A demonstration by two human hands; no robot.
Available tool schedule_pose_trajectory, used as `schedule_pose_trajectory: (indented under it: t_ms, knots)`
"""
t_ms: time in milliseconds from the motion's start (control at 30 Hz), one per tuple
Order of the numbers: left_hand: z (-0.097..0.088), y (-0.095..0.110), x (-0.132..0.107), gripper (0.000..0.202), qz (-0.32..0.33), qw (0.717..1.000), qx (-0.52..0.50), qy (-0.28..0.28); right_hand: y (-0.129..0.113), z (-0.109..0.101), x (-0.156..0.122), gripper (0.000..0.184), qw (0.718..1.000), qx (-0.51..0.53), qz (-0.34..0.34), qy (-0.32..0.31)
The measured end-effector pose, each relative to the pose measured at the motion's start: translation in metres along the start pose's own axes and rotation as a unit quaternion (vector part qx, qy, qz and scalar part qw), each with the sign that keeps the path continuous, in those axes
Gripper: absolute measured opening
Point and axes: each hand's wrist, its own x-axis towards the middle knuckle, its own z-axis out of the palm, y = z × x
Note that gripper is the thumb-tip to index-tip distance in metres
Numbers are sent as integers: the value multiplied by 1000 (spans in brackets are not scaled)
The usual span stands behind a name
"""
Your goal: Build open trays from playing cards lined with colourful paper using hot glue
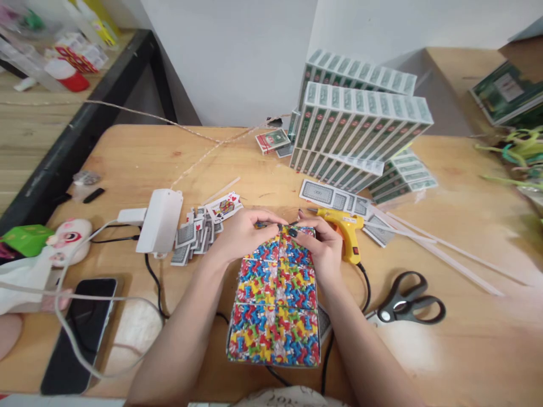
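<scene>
A rectangular box-like piece (274, 316) with a bright multicoloured bone pattern lies in front of me, its face split into panels by seams. My left hand (250, 232) is closed at its far left edge, thumb and fingers pressing near the middle seam. My right hand (320, 243) grips the far right edge, its dark-nailed thumb on top. The fingertips of both hands nearly meet there; anything small between them is hidden. Just right of my right hand lies a yellow hot glue gun (350, 229). Left of my left hand is a heap of playing cards (197, 234).
Stacked green card boxes (360, 124) stand at the back right. Black-handled scissors (407, 302) and clear glue sticks (449, 260) lie on the right. A phone (80, 333), white cables and a white power strip (161, 220) occupy the left. A cord (199, 161) crosses the back.
</scene>
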Motion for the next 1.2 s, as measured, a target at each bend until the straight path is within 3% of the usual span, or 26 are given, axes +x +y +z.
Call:
schedule_pose_trajectory:
  t_ms: [1200]
  knots:
    - [1, 0, 0, 21, -6, 1000, -12, 9, 0, 0, 0, 11, 1000, -4, -2, 2]
